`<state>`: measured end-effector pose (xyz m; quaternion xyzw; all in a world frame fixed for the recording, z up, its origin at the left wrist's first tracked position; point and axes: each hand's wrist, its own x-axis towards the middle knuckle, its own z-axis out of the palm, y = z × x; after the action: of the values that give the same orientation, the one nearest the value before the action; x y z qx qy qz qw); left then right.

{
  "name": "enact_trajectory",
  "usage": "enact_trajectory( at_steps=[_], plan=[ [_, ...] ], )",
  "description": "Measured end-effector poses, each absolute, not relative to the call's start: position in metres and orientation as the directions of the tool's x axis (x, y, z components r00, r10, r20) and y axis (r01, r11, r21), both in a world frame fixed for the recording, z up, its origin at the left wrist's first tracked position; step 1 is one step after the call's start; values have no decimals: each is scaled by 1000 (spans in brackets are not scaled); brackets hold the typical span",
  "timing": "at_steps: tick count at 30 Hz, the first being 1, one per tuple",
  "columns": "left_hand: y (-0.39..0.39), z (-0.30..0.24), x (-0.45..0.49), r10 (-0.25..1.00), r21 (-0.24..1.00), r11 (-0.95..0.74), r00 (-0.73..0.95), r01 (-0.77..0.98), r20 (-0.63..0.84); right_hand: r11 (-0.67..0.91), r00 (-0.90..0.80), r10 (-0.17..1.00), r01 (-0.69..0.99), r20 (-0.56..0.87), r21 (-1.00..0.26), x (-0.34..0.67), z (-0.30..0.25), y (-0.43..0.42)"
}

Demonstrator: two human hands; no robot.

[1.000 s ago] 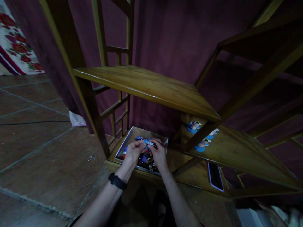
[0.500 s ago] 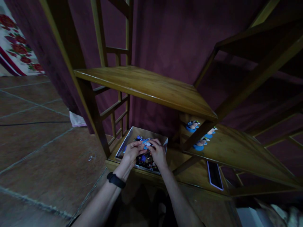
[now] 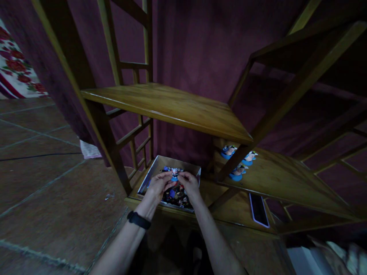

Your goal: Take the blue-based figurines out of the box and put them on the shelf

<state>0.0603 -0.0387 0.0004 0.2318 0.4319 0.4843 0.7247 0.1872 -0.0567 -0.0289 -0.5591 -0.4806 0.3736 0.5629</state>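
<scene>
This is a dim indoor room, apparently a shop or display space, though which cannot be told. Wooden shelving (image 3: 169, 103) with latticed sides shows it, with matching blue-based figurines (image 3: 237, 172) set out at four o'clock and an open box (image 3: 150, 173) of small figures (image 3: 172, 193) at six. A purple curtain (image 3: 189, 46) hangs at twelve; large-squared floor (image 3: 54, 198) spreads at eight.

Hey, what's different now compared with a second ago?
The figurine between the left hand and the right hand has turned from tilted sideways to upright, its blue base now at the bottom. Both hands still hold it over the box. The box, the phone and the three shelf figures stayed put.
</scene>
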Motion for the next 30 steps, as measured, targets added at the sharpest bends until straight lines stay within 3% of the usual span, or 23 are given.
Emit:
enact_trajectory(
  at_steps=[4, 11, 15, 17, 21, 23, 27, 30],
  plan=[
    [-39, -1, 59, 900, 751, 432, 179, -499, -398, 107, 237, 961, 163, 144, -981, 186, -27, -59],
    [-27, -10, 45, 908, 723, 406, 155, -559, -390, 219, 229, 898, 506, 375, -834, 177, 3, -95],
    [-24, -11, 40, 886, 688, 451, 196, -568, -420, 392, -7, 901, 441, 433, -807, 177, 58, -154],
    [-24, -11, 39, 881, 675, 455, 184, -580, -436, 420, -32, 892, 432, 451, -798, 196, 90, -181],
    [-25, -10, 36, 881, 672, 456, 188, -583, -435, 351, 351, 687, 607, 637, -713, 282, 140, -190],
    [-23, -12, 37, 878, 678, 460, 175, -574, -446, 268, 425, 623, 673, 657, -689, 331, 152, -173],
    [-19, -15, 42, 868, 683, 473, 165, -556, -468, 153, 328, 752, 758, 572, -635, 392, 154, -130],
    [-16, -16, 47, 863, 688, 488, 179, -537, -473, 117, 261, 873, 708, 412, -696, 398, 146, -110]
  ],
)
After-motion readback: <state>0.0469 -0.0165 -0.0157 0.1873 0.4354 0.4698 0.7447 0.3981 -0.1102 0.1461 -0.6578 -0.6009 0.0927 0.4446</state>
